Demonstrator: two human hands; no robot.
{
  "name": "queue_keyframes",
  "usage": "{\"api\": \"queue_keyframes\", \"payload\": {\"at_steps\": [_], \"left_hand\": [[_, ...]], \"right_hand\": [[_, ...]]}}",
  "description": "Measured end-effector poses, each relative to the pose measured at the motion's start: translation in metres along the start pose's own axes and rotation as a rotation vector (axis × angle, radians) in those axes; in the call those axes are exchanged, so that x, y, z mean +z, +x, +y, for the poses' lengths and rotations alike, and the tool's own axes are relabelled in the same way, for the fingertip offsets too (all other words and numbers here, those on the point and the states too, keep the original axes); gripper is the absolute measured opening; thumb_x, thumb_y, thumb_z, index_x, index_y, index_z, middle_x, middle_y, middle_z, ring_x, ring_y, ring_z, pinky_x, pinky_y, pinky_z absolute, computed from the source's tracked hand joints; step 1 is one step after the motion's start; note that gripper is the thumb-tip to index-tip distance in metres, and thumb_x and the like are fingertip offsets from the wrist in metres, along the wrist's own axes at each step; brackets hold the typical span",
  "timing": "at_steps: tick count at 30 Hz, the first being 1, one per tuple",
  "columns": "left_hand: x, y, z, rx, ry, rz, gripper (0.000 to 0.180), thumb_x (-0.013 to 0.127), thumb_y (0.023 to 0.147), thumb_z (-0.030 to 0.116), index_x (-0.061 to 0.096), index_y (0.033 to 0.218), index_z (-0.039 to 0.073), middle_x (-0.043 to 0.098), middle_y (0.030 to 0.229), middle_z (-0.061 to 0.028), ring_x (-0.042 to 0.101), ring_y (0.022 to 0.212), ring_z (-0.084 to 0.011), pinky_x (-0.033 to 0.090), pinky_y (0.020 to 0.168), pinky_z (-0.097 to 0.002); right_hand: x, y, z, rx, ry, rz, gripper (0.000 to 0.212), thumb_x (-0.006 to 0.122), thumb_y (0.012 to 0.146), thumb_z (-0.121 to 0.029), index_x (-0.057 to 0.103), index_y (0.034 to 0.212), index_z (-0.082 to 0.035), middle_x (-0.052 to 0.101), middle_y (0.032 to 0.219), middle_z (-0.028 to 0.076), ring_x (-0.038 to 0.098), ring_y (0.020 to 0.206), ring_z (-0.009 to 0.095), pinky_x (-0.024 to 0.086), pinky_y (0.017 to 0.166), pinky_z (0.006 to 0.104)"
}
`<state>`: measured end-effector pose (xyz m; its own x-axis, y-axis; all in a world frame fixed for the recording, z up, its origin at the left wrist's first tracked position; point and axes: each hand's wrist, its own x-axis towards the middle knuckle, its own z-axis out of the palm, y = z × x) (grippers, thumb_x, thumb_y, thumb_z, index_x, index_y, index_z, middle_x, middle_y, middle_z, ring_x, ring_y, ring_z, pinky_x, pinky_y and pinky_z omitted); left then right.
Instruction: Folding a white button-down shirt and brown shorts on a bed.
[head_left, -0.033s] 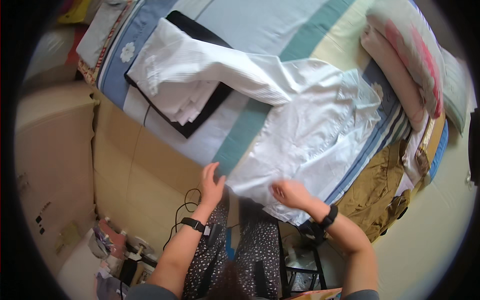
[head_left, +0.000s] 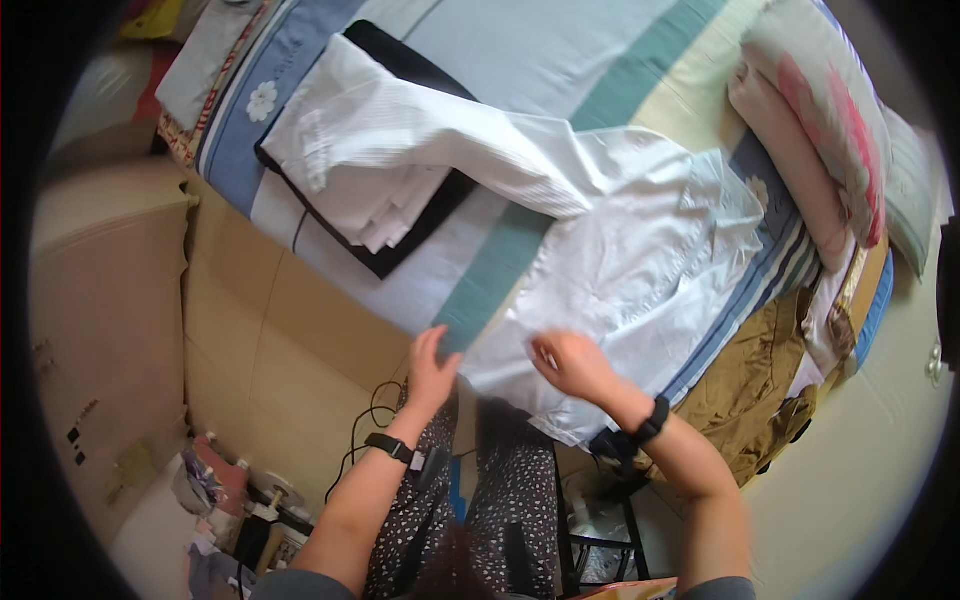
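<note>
A white long-sleeved shirt (head_left: 610,270) lies spread on the bed, its collar toward the right and one sleeve stretched left across a flat black panel (head_left: 400,262). Folded white fabric (head_left: 385,205) rests on that panel, partly under the sleeve. My left hand (head_left: 432,370) is open at the bed's near edge, fingers apart, just left of the shirt's hem. Over the lower part of the shirt is my right hand (head_left: 575,365), its fingers curled in toward the thumb. Whether anything small is between them is hidden.
Pillows (head_left: 825,130) are piled at the far right of the bed. Brown clothing (head_left: 745,385) lies off its right side. A dark-framed stool (head_left: 605,545) stands by my legs, a black cable (head_left: 375,410) hangs at the near edge, and a beige panel (head_left: 110,300) rises at left.
My right hand has moved slightly up and left over the shirt, fingers still curled. The left hand has shifted a little to the right. The shirt keeps its shape.
</note>
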<state>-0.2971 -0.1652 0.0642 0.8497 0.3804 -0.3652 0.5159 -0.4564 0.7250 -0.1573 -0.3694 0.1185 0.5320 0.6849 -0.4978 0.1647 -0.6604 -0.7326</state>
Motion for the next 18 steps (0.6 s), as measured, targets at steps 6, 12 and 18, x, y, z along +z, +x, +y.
{"api": "queue_keyframes", "payload": {"at_steps": [6,12,18], "left_hand": [[0.028,-0.007,-0.017,0.076,-0.137,-0.246,0.042,0.058,0.080,0.025,0.050,0.117,0.006,0.053,0.113,-0.0187,0.049,0.105,-0.0327,0.039,0.087,-0.0399],[0.009,0.010,0.030,-0.327,-0.210,-0.650,0.047,0.053,0.083,0.027,0.044,0.123,0.004,0.054,0.113,-0.0223,0.052,0.103,-0.0362,0.042,0.081,-0.0417],[0.018,-0.020,0.023,0.227,0.026,-0.378,0.054,0.050,0.071,0.003,0.047,0.124,0.012,0.059,0.101,-0.0178,0.057,0.085,-0.0369,0.046,0.070,-0.0444]], "right_hand": [[-0.007,0.210,-0.170,-0.570,-0.407,0.829,0.035,0.056,0.069,-0.007,0.055,0.103,-0.006,0.053,0.105,0.011,0.046,0.103,0.030,0.040,0.087,0.0398],[-0.003,0.280,-0.157,-0.582,-0.628,0.797,0.008,0.054,0.065,-0.014,0.055,0.061,-0.007,0.053,0.069,0.005,0.047,0.075,0.022,0.038,0.065,0.0339],[-0.103,0.157,-0.144,-0.267,0.372,1.076,0.006,0.054,0.082,0.000,0.053,0.088,-0.002,0.059,0.077,0.007,0.057,0.068,0.019,0.045,0.062,0.0281]]}}
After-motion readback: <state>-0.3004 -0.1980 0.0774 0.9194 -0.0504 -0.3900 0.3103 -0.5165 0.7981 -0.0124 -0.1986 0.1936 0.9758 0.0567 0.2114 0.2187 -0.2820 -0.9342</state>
